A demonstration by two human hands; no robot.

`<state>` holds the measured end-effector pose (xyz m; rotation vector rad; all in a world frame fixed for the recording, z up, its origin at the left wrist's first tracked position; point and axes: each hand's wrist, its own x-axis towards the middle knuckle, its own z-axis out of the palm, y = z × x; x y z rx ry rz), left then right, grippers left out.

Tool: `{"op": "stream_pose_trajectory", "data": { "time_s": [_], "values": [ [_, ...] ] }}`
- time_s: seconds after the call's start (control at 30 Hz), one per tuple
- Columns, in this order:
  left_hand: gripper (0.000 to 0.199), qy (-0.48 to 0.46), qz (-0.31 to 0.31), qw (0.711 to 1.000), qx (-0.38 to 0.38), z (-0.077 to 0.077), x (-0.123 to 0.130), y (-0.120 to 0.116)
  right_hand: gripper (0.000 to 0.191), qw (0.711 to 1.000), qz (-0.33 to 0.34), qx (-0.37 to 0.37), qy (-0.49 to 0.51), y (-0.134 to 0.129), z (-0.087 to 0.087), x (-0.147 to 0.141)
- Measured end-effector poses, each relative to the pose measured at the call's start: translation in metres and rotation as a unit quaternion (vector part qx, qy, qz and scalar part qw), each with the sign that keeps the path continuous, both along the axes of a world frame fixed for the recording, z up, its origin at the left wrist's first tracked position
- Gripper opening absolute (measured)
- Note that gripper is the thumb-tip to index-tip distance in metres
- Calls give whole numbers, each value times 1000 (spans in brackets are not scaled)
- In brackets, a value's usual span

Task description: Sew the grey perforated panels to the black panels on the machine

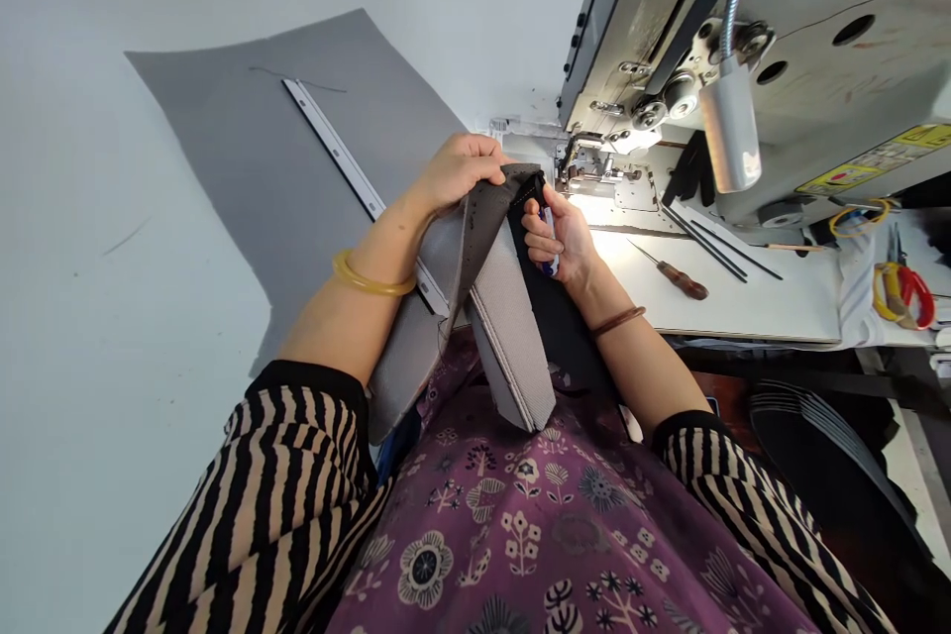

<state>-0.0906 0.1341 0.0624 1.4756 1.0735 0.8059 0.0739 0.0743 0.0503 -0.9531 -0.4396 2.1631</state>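
A sewn grey fabric cover [512,332] with a dark backing hangs in front of my lap, a double row of stitching along its seam. My left hand [465,168] is closed on the cover's folded upper edge, thumb on the dark side. Close beside the raised corner, my right hand [561,236] wraps round a small blue-and-white tool [550,240], which looks like thread snips; its blades are hidden. Right fingertips are at the black edge of the cover. Under my left forearm lies a grey sheet [245,139] with a slotted white-and-black strip [334,154] across it.
A sewing machine [631,109] with a lit lamp [732,124] stands just beyond my right hand. On its bed lie a wooden-handled awl [673,277], black strips [709,243] and red-and-yellow-handled scissors [902,295]. Loose threads lie on the white table [74,248].
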Motion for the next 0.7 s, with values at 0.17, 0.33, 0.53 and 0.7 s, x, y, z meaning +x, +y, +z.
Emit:
{"op": "stream_pose_trajectory", "data": {
  "time_s": [0.17,0.33,0.53,0.7],
  "values": [
    [22,0,-14,1000,-4,0,0,-1,49,1000,-3,-1,7,3,1,0],
    [22,-2,4,1000,-3,-4,-1,1,45,1000,10,17,19,6,-4,3],
    [11,-61,2,998,-4,5,-11,2,47,999,-26,-23,19,6,-8,4],
    [12,-79,23,997,2,8,-14,2,51,999,-21,-39,16,7,-6,4]
  ]
}}
